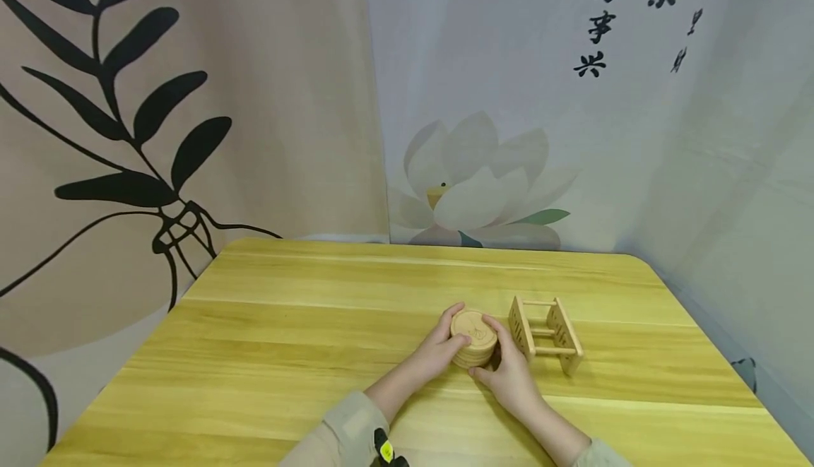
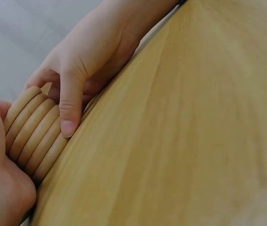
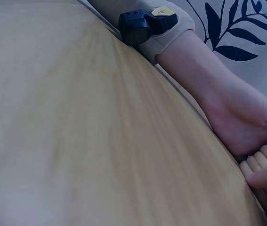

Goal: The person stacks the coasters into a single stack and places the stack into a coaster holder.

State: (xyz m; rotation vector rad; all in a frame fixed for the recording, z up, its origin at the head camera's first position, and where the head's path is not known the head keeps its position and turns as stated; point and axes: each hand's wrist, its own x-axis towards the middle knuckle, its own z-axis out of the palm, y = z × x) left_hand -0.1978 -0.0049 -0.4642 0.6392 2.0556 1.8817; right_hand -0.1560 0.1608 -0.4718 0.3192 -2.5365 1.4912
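Note:
A stack of round wooden coasters, the top one with an engraved design, stands between both hands on the table. My left hand holds the stack from the left, its thumb over the near top rim. From the right, my right hand grips it, with fingers along the upper rim and the thumb low on the near side. The left wrist view shows several coasters pressed together, with the right thumb against the lowest edges. Only part of the stack shows at the right edge of the right wrist view.
Just right of the right hand stands a small wooden rack, two slotted side panels joined by rods. The wooden table reaches back to hanging cloths with printed plants. A black device with a yellow mark is strapped on the left sleeve.

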